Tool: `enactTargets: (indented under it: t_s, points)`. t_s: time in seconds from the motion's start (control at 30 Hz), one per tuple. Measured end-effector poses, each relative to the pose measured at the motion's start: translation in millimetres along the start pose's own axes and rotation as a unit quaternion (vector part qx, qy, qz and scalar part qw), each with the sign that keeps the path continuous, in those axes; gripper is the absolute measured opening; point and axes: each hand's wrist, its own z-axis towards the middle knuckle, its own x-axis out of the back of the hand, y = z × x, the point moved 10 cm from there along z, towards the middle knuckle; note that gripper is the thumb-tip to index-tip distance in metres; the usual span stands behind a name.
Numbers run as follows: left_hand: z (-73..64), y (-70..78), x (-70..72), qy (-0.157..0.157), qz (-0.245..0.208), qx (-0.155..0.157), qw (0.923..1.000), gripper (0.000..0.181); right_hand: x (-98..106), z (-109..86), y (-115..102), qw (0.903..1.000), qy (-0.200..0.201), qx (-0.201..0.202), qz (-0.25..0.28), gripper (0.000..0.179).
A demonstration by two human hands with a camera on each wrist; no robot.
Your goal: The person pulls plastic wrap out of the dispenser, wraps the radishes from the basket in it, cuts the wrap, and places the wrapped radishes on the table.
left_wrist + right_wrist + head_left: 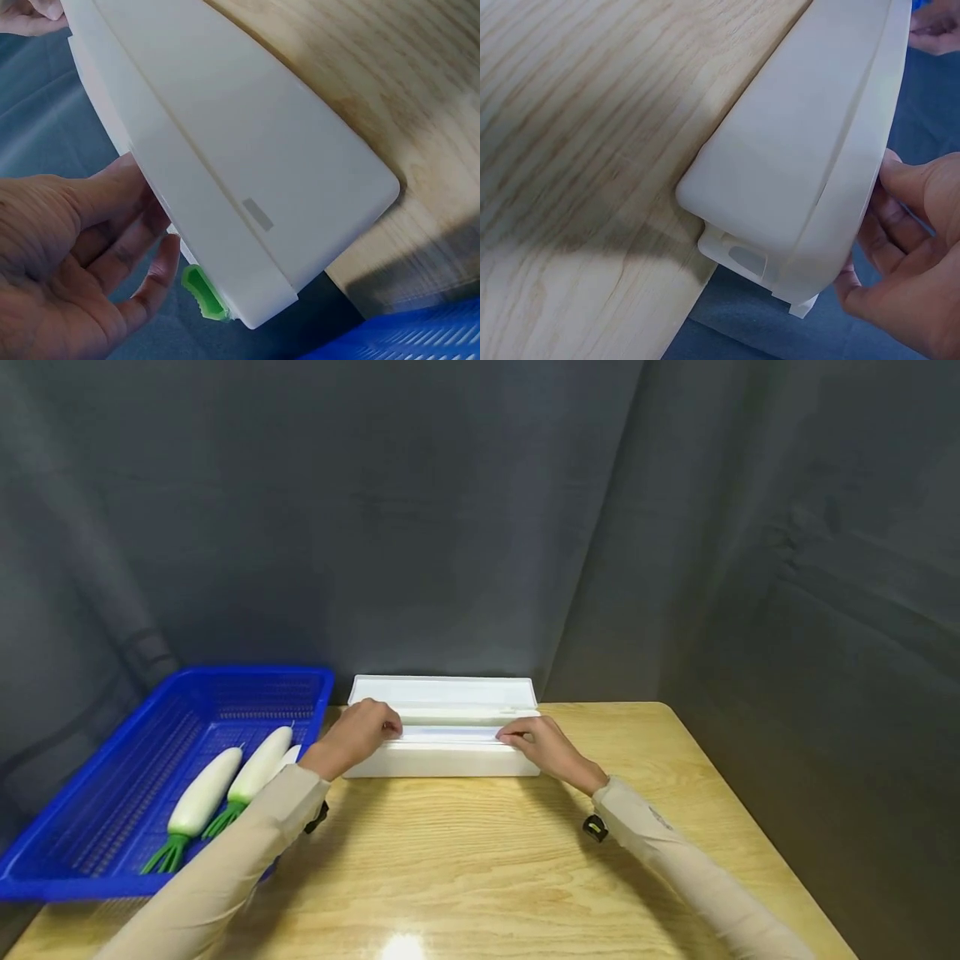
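Note:
A long white plastic-wrap dispenser [442, 764] stands near the table's back edge, its lid [442, 691] raised behind it. Between the hands, a pale, shiny strip of plastic wrap [448, 733] runs along the opening. My left hand [358, 735] pinches the wrap near the left end with curled fingers. Toward the right end, my right hand [546, 747] pinches it between thumb and fingers. Both wrist views hide the fingertips behind the dispenser's rim. A green piece [202, 292] shows at the dispenser's left end.
On the left, a blue plastic basket [258, 670] holds several white radishes [206, 793] with green stems. It stands close beside the dispenser and the left forearm. Grey curtains [450, 518] hang behind and beside the wooden table [465, 852].

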Motion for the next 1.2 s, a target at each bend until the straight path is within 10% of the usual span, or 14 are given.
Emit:
enactTargets:
  t_s: [0.63, 1.2]
  points:
    - [-7.1, -7.9, 2.3, -0.017, -0.059, 0.024, 0.9978, 0.012, -21, 11.4, 0, 0.9956, -0.083, -0.026, 0.035, 0.016]
    - [8.8, -9.7, -1.3, -0.004, -0.061, 0.013, 0.9980, 0.014, -8, 17.6, 4, 0.9987, -0.046, 0.013, 0.021, 0.015]
